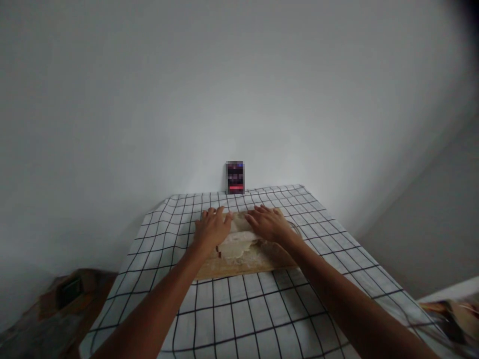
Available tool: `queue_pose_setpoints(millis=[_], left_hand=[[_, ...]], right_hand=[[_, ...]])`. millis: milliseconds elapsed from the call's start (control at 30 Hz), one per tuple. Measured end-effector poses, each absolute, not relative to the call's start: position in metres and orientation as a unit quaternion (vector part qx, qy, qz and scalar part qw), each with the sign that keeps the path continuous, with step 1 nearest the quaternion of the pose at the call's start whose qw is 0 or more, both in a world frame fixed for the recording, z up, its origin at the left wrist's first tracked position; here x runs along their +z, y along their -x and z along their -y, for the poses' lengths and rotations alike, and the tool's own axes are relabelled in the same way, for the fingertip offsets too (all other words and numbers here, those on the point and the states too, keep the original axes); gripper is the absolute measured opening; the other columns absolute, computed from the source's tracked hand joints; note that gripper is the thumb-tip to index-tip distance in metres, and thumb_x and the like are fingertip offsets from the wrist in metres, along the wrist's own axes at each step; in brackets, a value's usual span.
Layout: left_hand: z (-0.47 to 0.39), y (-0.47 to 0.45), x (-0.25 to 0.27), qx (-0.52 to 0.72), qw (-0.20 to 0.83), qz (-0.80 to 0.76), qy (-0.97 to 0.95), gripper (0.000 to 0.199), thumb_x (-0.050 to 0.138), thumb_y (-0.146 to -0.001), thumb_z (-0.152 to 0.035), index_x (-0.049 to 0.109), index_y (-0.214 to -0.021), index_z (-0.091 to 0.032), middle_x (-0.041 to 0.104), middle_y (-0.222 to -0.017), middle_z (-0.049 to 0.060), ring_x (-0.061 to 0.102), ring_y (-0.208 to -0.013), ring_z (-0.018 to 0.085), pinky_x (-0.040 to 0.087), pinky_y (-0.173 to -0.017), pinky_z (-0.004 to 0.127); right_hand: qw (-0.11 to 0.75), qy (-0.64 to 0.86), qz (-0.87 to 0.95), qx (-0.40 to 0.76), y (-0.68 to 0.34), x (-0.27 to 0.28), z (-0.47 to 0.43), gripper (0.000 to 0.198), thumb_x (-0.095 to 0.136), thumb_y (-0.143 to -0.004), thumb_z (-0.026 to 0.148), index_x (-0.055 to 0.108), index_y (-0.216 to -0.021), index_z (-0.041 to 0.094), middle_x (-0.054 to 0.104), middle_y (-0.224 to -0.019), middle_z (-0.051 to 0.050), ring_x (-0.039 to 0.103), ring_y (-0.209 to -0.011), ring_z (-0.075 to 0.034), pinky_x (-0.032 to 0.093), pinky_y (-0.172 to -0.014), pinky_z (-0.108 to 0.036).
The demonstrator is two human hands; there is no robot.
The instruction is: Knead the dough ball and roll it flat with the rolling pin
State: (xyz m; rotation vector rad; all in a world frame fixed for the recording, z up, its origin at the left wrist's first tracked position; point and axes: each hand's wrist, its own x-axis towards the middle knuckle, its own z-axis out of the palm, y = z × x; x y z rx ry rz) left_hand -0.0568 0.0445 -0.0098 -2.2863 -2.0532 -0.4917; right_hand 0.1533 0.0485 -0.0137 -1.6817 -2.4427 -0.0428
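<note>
A floured wooden board (232, 271) lies on a checked cloth, with a thin pale sheet of dough (234, 249) on it. Across the board runs a whitish roll (239, 237); whether it is a rolling pin or rolled dough I cannot tell. My left hand (212, 227) rests palm down over the roll's left end, fingers spread forward. Over the right end lies my right hand (270, 222), also palm down with fingers stretched out. Both palms hide the ends of the roll. Small reddish-brown bits (219, 253) show beside my left wrist.
White cloth with dark grid lines (232, 309) covers the table, which meets a pale wall (239, 99). A blurred phone-like screen (235, 177) stands against that wall. A brown box (71, 291) sits low at the left, and unclear items (456, 319) lie at the lower right.
</note>
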Motion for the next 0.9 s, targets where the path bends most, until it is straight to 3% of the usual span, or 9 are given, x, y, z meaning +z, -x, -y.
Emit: queue_pose_setpoints(millis=[200,400,667,900], left_hand=[[-0.043,0.057,-0.014,-0.167,-0.007,0.659,0.734,0.057,0.033,-0.104,-0.057,0.054,-0.147,-0.027,0.054,-0.156,0.015,0.049,-0.142,0.036,0.049,-0.108,0.058],[-0.022,0.054,-0.013,-0.16,0.028,0.649,0.743,0.055,0.038,-0.104,-0.055,0.054,-0.149,-0.028,0.055,-0.156,0.012,0.045,-0.146,0.036,0.042,-0.116,0.062],[0.012,0.056,-0.016,-0.192,0.072,0.619,0.759,0.048,0.04,-0.104,-0.049,0.058,-0.144,-0.028,0.058,-0.154,0.009,0.045,-0.147,0.032,0.042,-0.118,0.056],[-0.023,0.059,-0.008,-0.161,-0.035,0.652,0.74,0.053,0.037,-0.103,-0.054,0.06,-0.14,-0.022,0.064,-0.148,0.013,0.054,-0.139,0.035,0.051,-0.106,0.055]], right_hand=[[0.119,0.551,0.826,-0.029,-0.157,-0.012,-0.018,0.047,0.025,-0.113,0.041,0.061,-0.139,0.025,0.059,-0.151,-0.01,0.047,-0.143,-0.027,0.038,-0.116,-0.05],[0.132,0.607,0.783,-0.001,-0.151,-0.022,0.007,0.048,0.028,-0.111,0.042,0.055,-0.147,0.023,0.053,-0.158,-0.01,0.045,-0.146,-0.028,0.034,-0.119,-0.052],[0.136,0.616,0.776,0.01,-0.146,-0.027,0.031,0.05,0.029,-0.111,0.044,0.05,-0.153,0.026,0.045,-0.164,-0.009,0.036,-0.153,-0.03,0.027,-0.122,-0.059],[0.117,0.585,0.802,-0.003,-0.148,-0.005,-0.013,0.05,0.028,-0.111,0.049,0.056,-0.145,0.026,0.054,-0.156,-0.011,0.04,-0.149,-0.028,0.032,-0.118,-0.057]])
